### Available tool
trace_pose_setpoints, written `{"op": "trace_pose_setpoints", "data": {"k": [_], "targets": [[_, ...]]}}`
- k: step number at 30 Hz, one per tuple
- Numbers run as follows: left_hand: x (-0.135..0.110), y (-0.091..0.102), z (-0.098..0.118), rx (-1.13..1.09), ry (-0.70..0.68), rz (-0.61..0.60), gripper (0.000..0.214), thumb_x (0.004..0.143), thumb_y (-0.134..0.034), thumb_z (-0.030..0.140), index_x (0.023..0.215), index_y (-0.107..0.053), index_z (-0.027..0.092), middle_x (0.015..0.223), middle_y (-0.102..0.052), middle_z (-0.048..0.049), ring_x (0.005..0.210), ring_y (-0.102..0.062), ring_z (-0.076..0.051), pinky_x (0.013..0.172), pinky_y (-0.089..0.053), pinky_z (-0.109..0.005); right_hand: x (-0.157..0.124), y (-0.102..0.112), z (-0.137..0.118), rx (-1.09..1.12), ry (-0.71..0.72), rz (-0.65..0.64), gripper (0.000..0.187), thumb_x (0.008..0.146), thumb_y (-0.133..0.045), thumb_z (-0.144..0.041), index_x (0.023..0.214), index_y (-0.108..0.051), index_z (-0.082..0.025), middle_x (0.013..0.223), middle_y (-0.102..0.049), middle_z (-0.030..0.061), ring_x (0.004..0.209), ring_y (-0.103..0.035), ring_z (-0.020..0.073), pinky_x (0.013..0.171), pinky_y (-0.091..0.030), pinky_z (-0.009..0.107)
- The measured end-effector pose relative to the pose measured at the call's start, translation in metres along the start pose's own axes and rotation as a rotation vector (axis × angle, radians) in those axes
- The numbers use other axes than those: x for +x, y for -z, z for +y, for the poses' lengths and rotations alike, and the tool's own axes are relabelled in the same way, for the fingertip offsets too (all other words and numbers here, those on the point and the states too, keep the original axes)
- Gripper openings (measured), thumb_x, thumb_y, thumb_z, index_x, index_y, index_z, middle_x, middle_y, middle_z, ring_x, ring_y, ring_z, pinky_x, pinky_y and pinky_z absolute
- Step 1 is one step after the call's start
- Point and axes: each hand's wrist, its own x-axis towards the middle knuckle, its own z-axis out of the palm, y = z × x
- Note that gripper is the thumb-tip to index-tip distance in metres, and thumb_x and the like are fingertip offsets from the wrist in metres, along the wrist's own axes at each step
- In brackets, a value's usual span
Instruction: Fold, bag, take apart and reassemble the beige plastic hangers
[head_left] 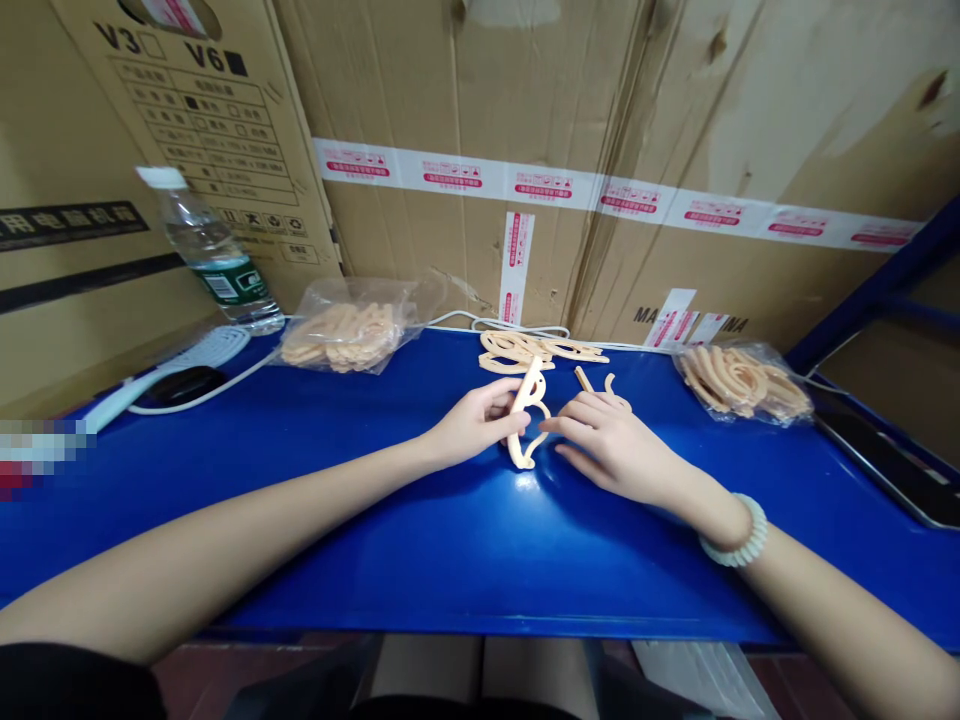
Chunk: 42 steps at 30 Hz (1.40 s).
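My left hand [474, 422] pinches a beige curved plastic piece [527, 425] and holds it upright on the blue table [420, 540]. My right hand [611, 445] touches the same piece from the right with closed fingertips; other small beige pieces [606, 384] lie just behind its fingers. A loose pile of the same beige curved pieces [536, 352] lies just beyond both hands.
A clear bag of beige pieces [346, 333] sits back left, another bag [742, 381] back right. A water bottle [214, 255], a white cable and a black object [180, 384] are at the left. Cardboard boxes [600, 150] wall the back. A dark flat device [885, 455] lies at the right edge.
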Motion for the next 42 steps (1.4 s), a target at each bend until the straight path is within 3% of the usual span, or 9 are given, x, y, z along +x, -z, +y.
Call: {"op": "trace_pose_setpoints", "data": {"k": [7, 10, 14, 20, 25, 28, 31, 35, 42], "targets": [[-0.002, -0.001, 0.001, 0.071, -0.098, 0.176, 0.044, 0.085, -0.07, 0.03, 0.126, -0.062, 0.015, 0.089, -0.07, -0.0049, 0.078, -0.068, -0.018, 0.064, -0.054, -0.024, -0.001, 0.0, 0.001, 0.133, -0.088, 0.109, 0.019, 0.1, -0.049, -0.021, 0.105, -0.067, -0.019, 0.101, -0.061, 0.0106, 0.092, -0.057, 0.0245, 0.086, -0.048, 0.042], [-0.004, -0.002, 0.001, 0.122, -0.144, 0.176, 0.042, 0.089, -0.067, 0.031, 0.128, -0.064, 0.015, 0.099, -0.072, -0.008, 0.086, -0.068, -0.019, 0.066, -0.054, -0.024, 0.0, -0.001, -0.003, 0.45, -0.201, 0.237, 0.021, 0.096, -0.056, -0.023, 0.115, -0.067, -0.023, 0.131, -0.055, 0.0134, 0.119, -0.056, 0.0273, 0.095, -0.052, 0.044], [-0.008, -0.003, 0.003, 0.222, -0.179, 0.108, 0.035, 0.093, -0.063, 0.034, 0.122, -0.069, 0.017, 0.108, -0.073, -0.0093, 0.09, -0.068, -0.02, 0.074, -0.053, -0.027, 0.001, -0.003, -0.004, 0.941, -0.306, 0.213, 0.037, 0.095, -0.063, -0.029, 0.131, -0.062, -0.028, 0.146, -0.052, 0.0095, 0.136, -0.05, 0.0279, 0.106, -0.049, 0.048], [-0.008, -0.002, 0.004, 0.311, -0.181, 0.22, 0.027, 0.092, -0.062, 0.033, 0.111, -0.072, 0.016, 0.1, -0.074, -0.0084, 0.085, -0.067, -0.02, 0.07, -0.051, -0.026, 0.0, -0.01, 0.004, 1.14, -0.517, 0.356, 0.03, 0.088, -0.074, -0.036, 0.114, -0.069, -0.022, 0.124, -0.069, 0.0095, 0.115, -0.066, 0.0261, 0.102, -0.052, 0.045], [-0.011, -0.005, 0.005, 0.568, -0.319, 0.247, 0.023, 0.096, -0.056, 0.025, 0.113, -0.07, 0.018, 0.103, -0.074, -0.0072, 0.092, -0.069, -0.02, 0.08, -0.051, -0.028, 0.002, -0.012, 0.006, 1.158, -0.672, 0.496, 0.034, 0.084, -0.077, -0.045, 0.094, -0.053, -0.022, 0.078, -0.067, -0.0012, 0.066, -0.07, 0.0175, 0.062, -0.055, 0.03], [-0.015, -0.006, 0.002, 0.833, -0.479, 0.184, 0.026, 0.1, -0.05, 0.024, 0.12, -0.066, 0.018, 0.107, -0.073, -0.0067, 0.095, -0.07, -0.019, 0.083, -0.052, -0.028, 0.003, -0.014, 0.004, 1.192, -0.665, 0.354, 0.038, 0.087, -0.071, -0.052, 0.098, -0.051, -0.021, 0.065, -0.062, -0.0048, 0.042, -0.055, 0.0116, 0.044, -0.043, 0.024], [-0.019, -0.005, -0.002, 1.188, -0.641, 0.139, 0.028, 0.102, -0.046, 0.023, 0.123, -0.064, 0.018, 0.098, -0.073, -0.005, 0.08, -0.071, -0.016, 0.067, -0.051, -0.025, 0.004, -0.015, -0.001, 1.19, -0.612, 0.128, 0.039, 0.09, -0.064, -0.056, 0.093, -0.054, -0.018, 0.061, -0.064, -0.0011, 0.039, -0.048, 0.009, 0.039, -0.035, 0.022], [-0.021, -0.003, -0.002, 1.547, -0.837, 0.096, 0.032, 0.098, -0.044, 0.012, 0.124, -0.062, 0.016, 0.081, -0.069, -0.001, 0.062, -0.067, -0.015, 0.049, -0.042, -0.025, 0.003, -0.016, -0.007, 1.172, -0.591, 0.053, 0.04, 0.09, -0.064, -0.057, 0.089, -0.056, -0.018, 0.062, -0.066, 0.0006, 0.04, -0.049, 0.0086, 0.04, -0.036, 0.021], [-0.019, -0.004, 0.0, 1.68, -0.807, 0.135, 0.017, 0.096, -0.045, 0.016, 0.098, -0.062, 0.018, 0.065, -0.062, 0.0012, 0.048, -0.06, -0.017, 0.04, -0.028, -0.028, 0.005, -0.016, -0.01, 1.267, -0.609, -0.062, 0.044, 0.091, -0.06, -0.06, 0.099, -0.057, -0.016, 0.067, -0.071, 0.0034, 0.045, -0.06, 0.0129, 0.045, -0.044, 0.022]]}}
